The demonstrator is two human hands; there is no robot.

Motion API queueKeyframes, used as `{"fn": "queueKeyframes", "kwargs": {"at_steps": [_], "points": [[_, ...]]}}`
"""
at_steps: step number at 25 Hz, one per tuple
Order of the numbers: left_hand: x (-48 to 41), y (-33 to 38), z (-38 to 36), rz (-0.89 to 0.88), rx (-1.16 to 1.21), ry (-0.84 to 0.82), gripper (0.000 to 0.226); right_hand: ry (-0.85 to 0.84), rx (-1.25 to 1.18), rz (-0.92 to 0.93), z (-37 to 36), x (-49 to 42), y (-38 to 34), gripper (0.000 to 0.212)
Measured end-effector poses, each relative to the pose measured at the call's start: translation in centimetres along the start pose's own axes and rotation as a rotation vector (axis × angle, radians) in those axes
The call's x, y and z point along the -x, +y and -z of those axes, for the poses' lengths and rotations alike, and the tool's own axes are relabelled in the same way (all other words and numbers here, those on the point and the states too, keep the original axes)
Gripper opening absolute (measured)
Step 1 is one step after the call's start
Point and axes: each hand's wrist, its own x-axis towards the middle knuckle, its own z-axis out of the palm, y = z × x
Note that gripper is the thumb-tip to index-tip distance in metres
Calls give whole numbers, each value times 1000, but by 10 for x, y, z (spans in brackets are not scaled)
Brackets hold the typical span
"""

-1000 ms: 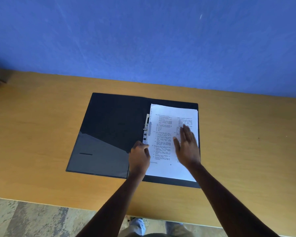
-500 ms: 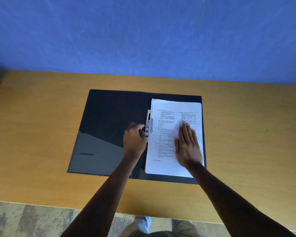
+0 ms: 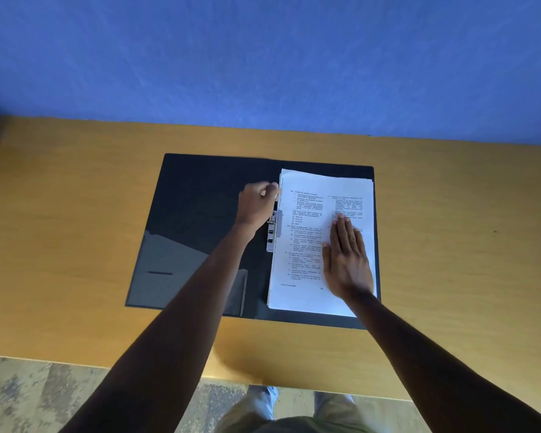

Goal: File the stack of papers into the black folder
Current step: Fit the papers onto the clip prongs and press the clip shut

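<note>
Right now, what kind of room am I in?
Probably an office or study: a long light-wood desk against a plain blue wall, with an open black folder holding a white printed paper stack.

Left hand (image 3: pixel 256 206) fingertips curl at the paper stack (image 3: pixel 306 245) edge; whether they pinch anything can't be told. Upper end of the metal clip (image 3: pixel 273 228) is hidden behind those fingers. Print is too small to read. Right hand (image 3: pixel 345 257) palm covers the text beneath it. Both forearms are cut off by the bottom edge.
</note>
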Motion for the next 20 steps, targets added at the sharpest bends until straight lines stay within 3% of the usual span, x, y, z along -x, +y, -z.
{"fn": "queueKeyframes", "kwargs": {"at_steps": [2,5,8,11,17,20], "points": [[13,-4,6,-103,2,41,31,-1,-9,-5,0,1,0,57],[39,-15,11,-113,22,29,18,-3,-12,-1,3,1,-1,57],[56,-30,12,38,176,41,15,-9,-12,-5,5,1,-2,56],[66,-37,13,187,297,-52,10,-16,-9,-2,6,1,-2,56],[49,-26,17,315,334,113,40,-11,-18,-1,5,1,-2,56],[36,-13,24,397,247,-26,42,-5,-23,2,5,0,-2,56]]}}
